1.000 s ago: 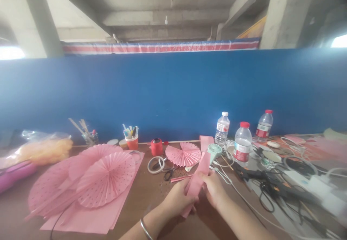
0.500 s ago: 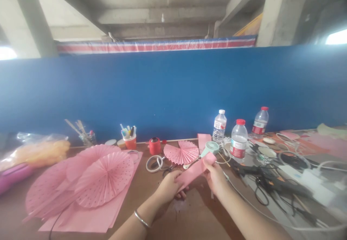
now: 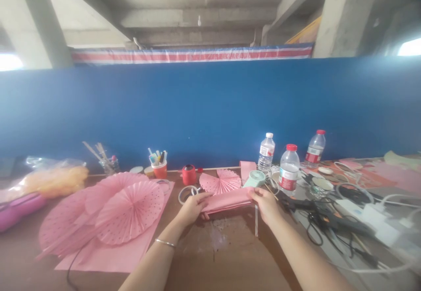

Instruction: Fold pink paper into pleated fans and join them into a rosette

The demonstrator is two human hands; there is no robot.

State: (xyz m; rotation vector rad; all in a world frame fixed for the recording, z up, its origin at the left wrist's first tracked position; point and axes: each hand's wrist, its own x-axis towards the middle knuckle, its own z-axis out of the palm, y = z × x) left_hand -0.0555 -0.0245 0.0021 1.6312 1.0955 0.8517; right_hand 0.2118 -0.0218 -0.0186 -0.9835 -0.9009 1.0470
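Observation:
Between my two hands a folded strip of pink paper [image 3: 227,200] is held roughly level above the brown table. My left hand [image 3: 192,207] grips its left end, and a silver bangle is on that wrist. The right end is pinched by my right hand [image 3: 265,202]. Just behind the strip lies a partly opened pink pleated paper fan [image 3: 220,181] with small holes. Several round pink pleated fans [image 3: 133,212] are piled on flat pink paper sheets [image 3: 108,262] to the left.
At the back stand a red cup of pens [image 3: 160,170], a red round object [image 3: 188,175] and a mint handheld fan [image 3: 255,179]. Water bottles [image 3: 289,170] stand right of centre. Black cables and a glue gun [image 3: 332,214] crowd the right, beside a white power strip [image 3: 362,216].
The strip has turned from a steep slant to nearly level. My hands have moved apart, the left one going left and up. More of the strip's length now shows.

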